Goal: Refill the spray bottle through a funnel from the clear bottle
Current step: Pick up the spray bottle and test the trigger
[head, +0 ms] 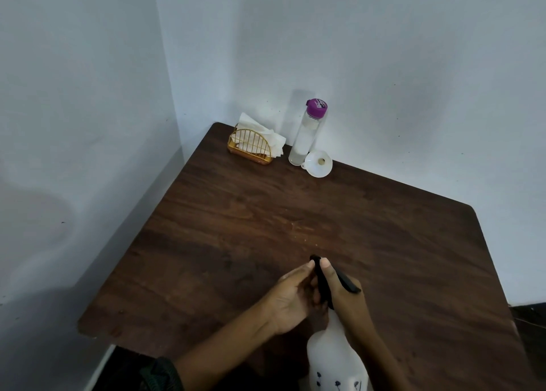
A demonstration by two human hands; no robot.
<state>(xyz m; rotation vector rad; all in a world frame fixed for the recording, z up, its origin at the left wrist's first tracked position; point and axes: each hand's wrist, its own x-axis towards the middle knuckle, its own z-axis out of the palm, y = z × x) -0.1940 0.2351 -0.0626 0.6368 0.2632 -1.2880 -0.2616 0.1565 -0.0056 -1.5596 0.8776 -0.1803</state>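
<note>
Clasped from both sides: black spray head (322, 284) of the spray bottle (331, 352). Right hand (348, 299) curled round its right flank, thumb laid along the top toward the nozzle end. Left hand (291, 299) closed on the left flank, thumb tip against the head, fingers curled in beneath and partly hidden. Jutting out past the right hand: thin black trigger lever (350, 284). Seated below the head, a white translucent body with small dark flower prints, its base cut off by the lower edge of view; resting on the table (236, 228) or not, cannot tell.

Well beyond the spray bottle, at the far corner of the dark wooden table by the wall: clear bottle (305, 136), upright, purple cap (316, 108) on. Slightly nearer the spray bottle: white funnel (317, 164), wide mouth up. Equally far from the spray bottle but further left: gold wire napkin holder (251, 146) with white napkins (254, 126).
</note>
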